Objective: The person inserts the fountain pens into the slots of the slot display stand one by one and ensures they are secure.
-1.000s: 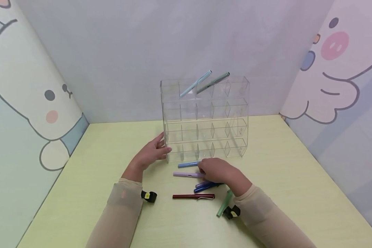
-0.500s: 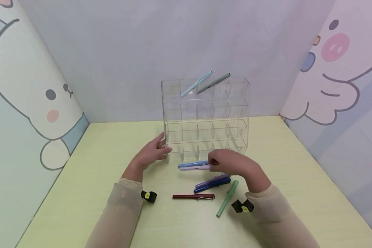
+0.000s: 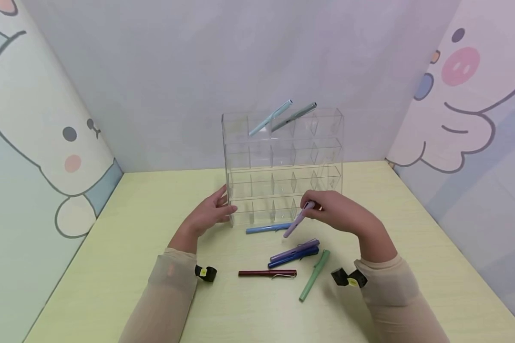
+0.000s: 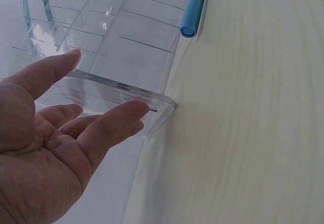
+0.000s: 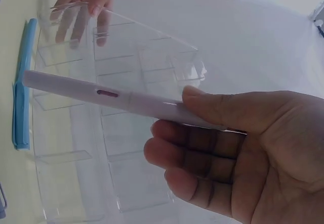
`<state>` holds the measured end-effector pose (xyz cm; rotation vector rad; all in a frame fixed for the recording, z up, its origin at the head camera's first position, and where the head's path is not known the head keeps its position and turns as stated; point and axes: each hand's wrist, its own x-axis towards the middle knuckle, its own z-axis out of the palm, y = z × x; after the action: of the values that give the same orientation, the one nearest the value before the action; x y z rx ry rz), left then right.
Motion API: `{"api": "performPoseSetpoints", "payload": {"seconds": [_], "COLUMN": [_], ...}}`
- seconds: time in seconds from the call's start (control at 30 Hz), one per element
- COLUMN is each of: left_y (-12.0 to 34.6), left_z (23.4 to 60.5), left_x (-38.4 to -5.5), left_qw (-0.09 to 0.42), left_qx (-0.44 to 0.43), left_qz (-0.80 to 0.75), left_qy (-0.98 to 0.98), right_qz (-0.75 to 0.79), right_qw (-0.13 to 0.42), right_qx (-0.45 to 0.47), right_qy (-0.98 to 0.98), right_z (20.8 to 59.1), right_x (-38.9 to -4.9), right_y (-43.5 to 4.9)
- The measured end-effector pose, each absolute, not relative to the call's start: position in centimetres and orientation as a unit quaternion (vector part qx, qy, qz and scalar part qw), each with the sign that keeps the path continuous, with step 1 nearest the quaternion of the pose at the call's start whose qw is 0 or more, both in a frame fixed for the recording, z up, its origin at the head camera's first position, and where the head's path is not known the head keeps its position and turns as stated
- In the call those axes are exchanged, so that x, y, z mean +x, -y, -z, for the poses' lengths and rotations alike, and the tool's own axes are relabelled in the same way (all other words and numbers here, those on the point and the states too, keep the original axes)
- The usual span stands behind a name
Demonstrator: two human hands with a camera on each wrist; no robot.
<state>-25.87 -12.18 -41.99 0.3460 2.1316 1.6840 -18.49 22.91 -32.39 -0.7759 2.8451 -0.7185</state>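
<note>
A light purple pen (image 3: 298, 221) is pinched at its capped end by my right hand (image 3: 340, 209), in front of the lower right of a clear acrylic rack (image 3: 262, 183). In the right wrist view the pen (image 5: 106, 95) lies between thumb and fingertips, its other end pointing left. My left hand (image 3: 208, 214) touches the rack's left side, fingers fairly straight, thumb at the front edge. The left wrist view shows that hand (image 4: 66, 123) around the side panel (image 4: 121, 87). A light blue pen (image 3: 266, 229) lies along the rack's foot.
On the table lie a purple pen (image 3: 289, 252), a dark blue pen (image 3: 293, 257) beside it, a dark red pen (image 3: 262, 273) and a green pen (image 3: 314, 277). A pale blue pen (image 3: 270, 117) and a grey pen (image 3: 293, 117) lean in the rack's top row. A wall (image 3: 176, 95) stands behind.
My right hand has lifted the light purple pen off the table, moving it right and towards the rack and tilting it. The left hand has stayed at the rack's side.
</note>
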Motion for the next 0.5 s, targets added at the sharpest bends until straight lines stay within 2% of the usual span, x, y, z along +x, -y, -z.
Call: {"api": "performPoseSetpoints", "payload": {"seconds": [0.5], "left_y": [12.13], "left_z": [42.11], "left_x": [-25.93], "left_qw": [0.2], "left_qx": [0.126], "left_qz": [-0.608], "left_qy": [-0.758], "right_qz": [0.298], "right_qw": [-0.07], "right_qx": [-0.273], "right_qy": [-0.912], "right_z": [31.49], "right_x": [-18.18], "right_y": [-23.85]}}
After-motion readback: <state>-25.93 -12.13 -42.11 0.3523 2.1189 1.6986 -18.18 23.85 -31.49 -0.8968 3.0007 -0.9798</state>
